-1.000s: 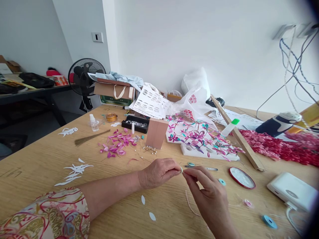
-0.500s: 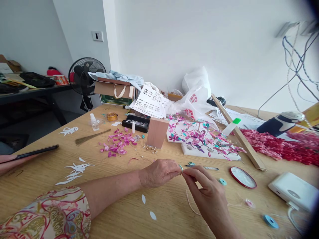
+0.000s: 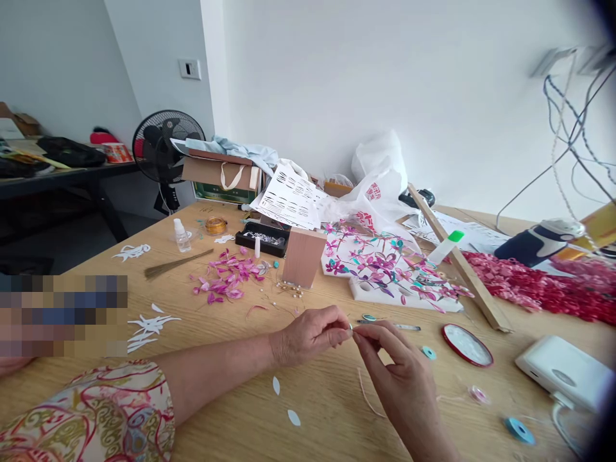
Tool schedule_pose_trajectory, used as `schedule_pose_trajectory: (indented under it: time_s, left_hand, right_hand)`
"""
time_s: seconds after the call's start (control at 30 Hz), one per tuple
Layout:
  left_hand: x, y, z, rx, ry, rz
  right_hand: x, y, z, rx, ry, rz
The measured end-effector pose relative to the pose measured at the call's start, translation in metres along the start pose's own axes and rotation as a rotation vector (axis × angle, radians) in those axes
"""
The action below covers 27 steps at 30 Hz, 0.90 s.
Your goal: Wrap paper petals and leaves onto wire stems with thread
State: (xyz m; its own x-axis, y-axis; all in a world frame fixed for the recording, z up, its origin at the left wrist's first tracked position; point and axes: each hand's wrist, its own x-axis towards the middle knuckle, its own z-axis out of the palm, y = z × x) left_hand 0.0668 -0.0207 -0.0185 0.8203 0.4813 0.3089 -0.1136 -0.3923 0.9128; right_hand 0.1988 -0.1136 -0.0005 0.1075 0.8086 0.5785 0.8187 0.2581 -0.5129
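Note:
Over the front middle of the table my left hand point(image 3: 317, 333) and my right hand point(image 3: 398, 356) meet fingertip to fingertip. Both pinch a tiny teal-edged petal point(image 3: 351, 327), mostly hidden between thumbs and forefingers. Just beyond my right hand lie metal tweezers point(image 3: 407, 327) and another teal petal point(image 3: 369, 317). A teal thread spool point(image 3: 428, 353) sits to the right of that hand, near a red-rimmed round dish point(image 3: 468, 345). Two white leaf-shaped paper pieces point(image 3: 293, 418) rest on the wood below my left wrist. A loose pink thread point(image 3: 368, 396) curls beside my right wrist.
Pink petals point(image 3: 226, 276), a wooden block point(image 3: 303, 256) and purple flower sprays point(image 3: 385, 263) stand beyond my hands. To the right are a wooden bar point(image 3: 462, 266), a white device point(image 3: 563, 369) and a blue spool point(image 3: 520, 430). The left edge is pixelated.
The teal petal shows less between my fingertips, and my left fingers have shifted slightly. At the left, the person's hand and dark flat object are now behind a pixelated patch.

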Motion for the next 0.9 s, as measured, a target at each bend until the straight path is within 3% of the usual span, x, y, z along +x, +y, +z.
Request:
schedule_pose_trajectory:
  time_s: [0.17, 0.4, 0.67, 0.9]
  left_hand:
    - [0.0018, 0.0008, 0.0050, -0.145, 0.075, -0.031]
    - [0.0054, 0.0037, 0.0022, -0.419, -0.001, -0.120]
    - [0.0029, -0.0052, 0.0041, -0.616, 0.023, -0.233]
    - [0.0018, -0.0015, 0.0025, -0.462, -0.063, -0.183]
  right_hand:
    - [-0.0014, 0.0023, 0.0050, 0.078, -0.022, 0.042]
    - [0.0018, 0.0062, 0.0013, 0.187, -0.147, 0.086]
    - [0.0007, 0.0089, 0.0004, 0.162, -0.068, 0.167]
    - [0.0010, 0.0092, 0.0025, 0.148, -0.065, 0.131]
